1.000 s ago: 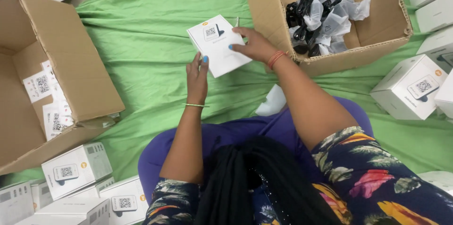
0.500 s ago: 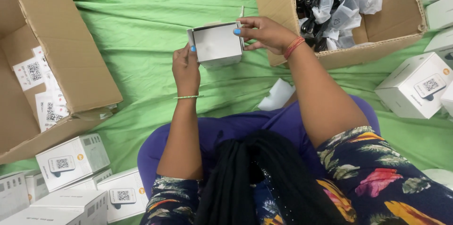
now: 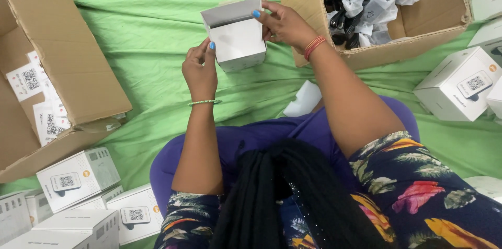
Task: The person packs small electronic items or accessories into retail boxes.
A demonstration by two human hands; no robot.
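Observation:
I hold a small white carton above the green cloth, its top flap lifted open. My left hand grips its lower left side with the fingers curled. My right hand pinches the upper right edge by the flap. The inside of the carton is not visible.
A cardboard box of black cables in clear bags stands at the upper right. An open cardboard box with labelled white cartons lies at the left. More white cartons sit at the lower left and one at the right. A white scrap lies by my lap.
The carton has been turned in my hands and its top flap has swung up. Both hands shifted slightly left with it.

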